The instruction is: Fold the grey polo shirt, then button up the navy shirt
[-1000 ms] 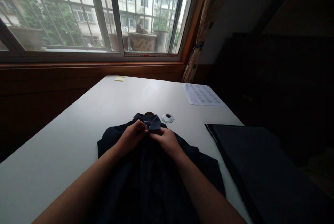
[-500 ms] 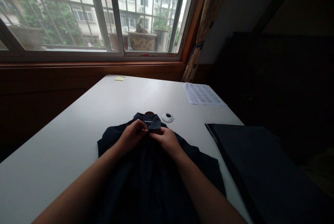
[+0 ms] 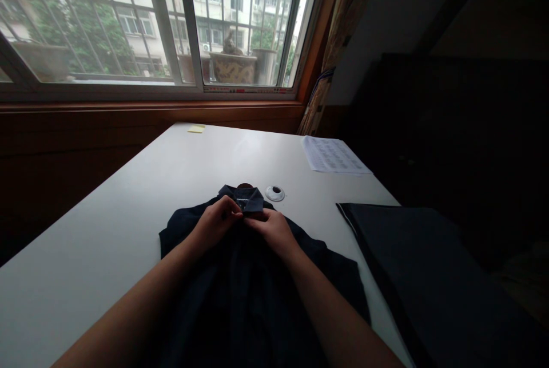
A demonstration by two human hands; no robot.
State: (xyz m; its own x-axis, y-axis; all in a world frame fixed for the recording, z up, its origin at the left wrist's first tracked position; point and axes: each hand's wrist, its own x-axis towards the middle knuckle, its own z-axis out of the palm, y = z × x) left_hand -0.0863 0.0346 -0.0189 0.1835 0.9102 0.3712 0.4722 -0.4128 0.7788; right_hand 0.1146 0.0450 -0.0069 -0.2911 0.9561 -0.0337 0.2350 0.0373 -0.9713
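Observation:
A dark navy collared shirt [image 3: 244,299] lies spread on the white table [image 3: 107,230], its collar [image 3: 253,199] pointing away from me. My left hand [image 3: 218,216] pinches the shirt's front just below the collar opening. From the other side, my right hand [image 3: 272,228] grips the fabric under the right collar point, its fingertips close to those of the left. Whether a button lies between the fingers is too dark and small to make out. A brown round edge [image 3: 245,186] shows just behind the collar.
Right of the shirt lies a folded dark cloth [image 3: 412,259]. A white ring-shaped object [image 3: 275,193] sits beyond the collar. Printed sheets [image 3: 334,155] lie at the table's far right, and a yellow sticky note [image 3: 196,128] at the far left. A barred window [image 3: 240,24] stands behind.
Both hands stay at the collar with almost no movement. The whole view has shifted very slightly.

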